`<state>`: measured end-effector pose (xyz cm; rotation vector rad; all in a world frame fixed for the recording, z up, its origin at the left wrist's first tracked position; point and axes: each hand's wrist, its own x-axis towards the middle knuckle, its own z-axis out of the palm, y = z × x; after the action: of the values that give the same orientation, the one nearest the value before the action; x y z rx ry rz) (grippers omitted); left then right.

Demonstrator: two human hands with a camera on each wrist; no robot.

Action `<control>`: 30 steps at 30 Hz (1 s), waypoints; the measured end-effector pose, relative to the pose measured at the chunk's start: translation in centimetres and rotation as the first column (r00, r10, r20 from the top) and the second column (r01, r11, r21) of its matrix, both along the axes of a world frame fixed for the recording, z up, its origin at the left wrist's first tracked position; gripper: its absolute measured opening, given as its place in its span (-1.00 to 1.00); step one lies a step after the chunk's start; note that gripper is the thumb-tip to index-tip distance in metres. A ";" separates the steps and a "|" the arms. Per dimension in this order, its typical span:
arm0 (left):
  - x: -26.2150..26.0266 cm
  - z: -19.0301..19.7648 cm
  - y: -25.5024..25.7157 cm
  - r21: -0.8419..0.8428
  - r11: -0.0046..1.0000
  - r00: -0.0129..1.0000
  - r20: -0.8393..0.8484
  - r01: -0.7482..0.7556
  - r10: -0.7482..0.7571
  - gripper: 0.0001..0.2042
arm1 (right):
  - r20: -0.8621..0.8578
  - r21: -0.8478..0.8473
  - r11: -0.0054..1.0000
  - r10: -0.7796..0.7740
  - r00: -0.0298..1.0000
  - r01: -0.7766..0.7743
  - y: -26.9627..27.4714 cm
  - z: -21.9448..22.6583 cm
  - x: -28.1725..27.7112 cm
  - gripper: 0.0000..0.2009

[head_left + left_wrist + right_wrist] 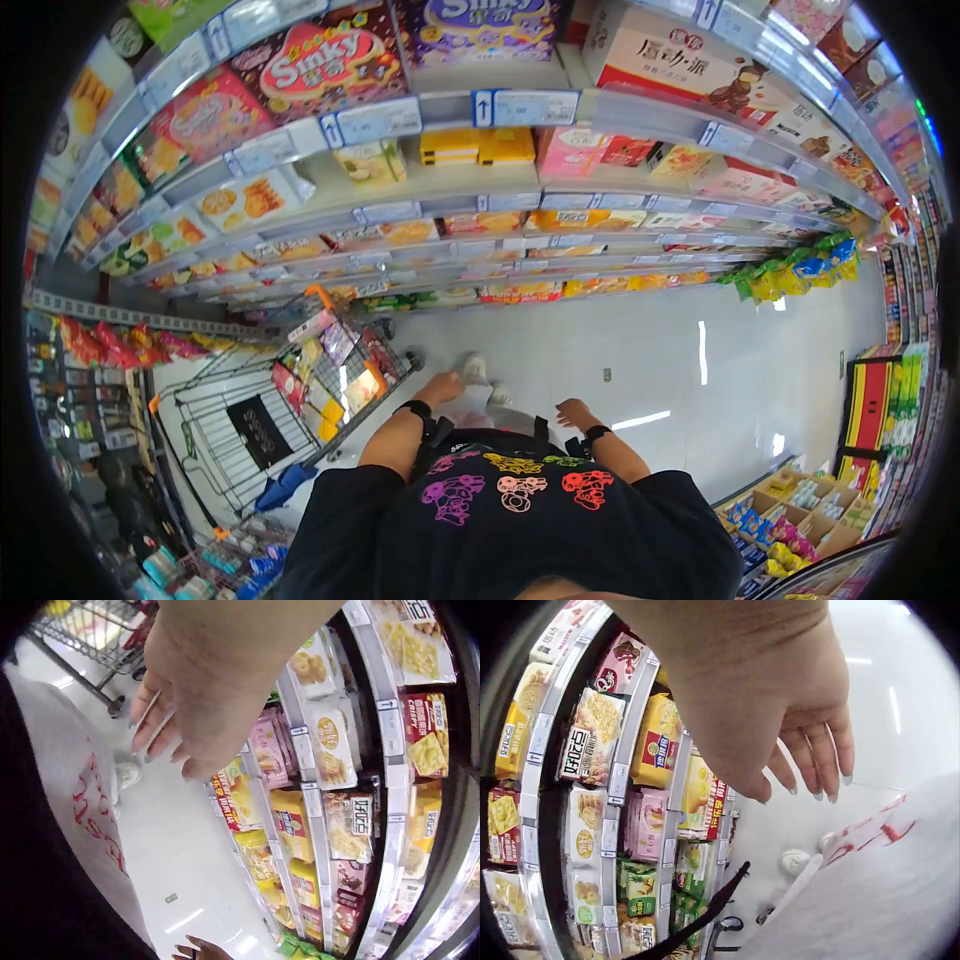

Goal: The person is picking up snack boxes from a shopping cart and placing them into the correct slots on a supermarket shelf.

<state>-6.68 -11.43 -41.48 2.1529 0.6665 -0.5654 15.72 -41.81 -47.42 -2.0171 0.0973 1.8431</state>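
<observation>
My left hand (442, 388) hangs in front of the body, near the shopping cart (345, 408) on the left. In the left wrist view that hand (206, 697) shows loose fingers with nothing between them, overlapping the snack shelves and floor. My right hand (575, 413) hangs at the other side of the body, over the aisle floor. Its fingers (821, 754) point down, slightly spread and holding nothing, in the right wrist view. Packaged biscuits (592, 735) stand on the shelves beyond it. Boxes and packets lie in the cart's front part.
A long shelf wall (450, 105) with boxed snacks curves across the front. Green and blue snack bags (800, 270) hang at its right end. Cartons of small packets (800, 515) stand at lower right. Pale shiny floor (650, 350) lies between. A dark strap (705, 919) crosses the right wrist view.
</observation>
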 end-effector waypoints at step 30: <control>-41.2 6.8 12.6 -0.774 -0.345 -0.278 -0.226 -0.531 0.934 -0.68 | -0.319 0.410 0.832 0.515 0.796 -0.374 45.0 14.0 -38.3 -0.78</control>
<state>-47.91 1.19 -34.63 0.3313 1.2519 0.7557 -22.59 3.23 -33.38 -1.4648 -0.5927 2.3752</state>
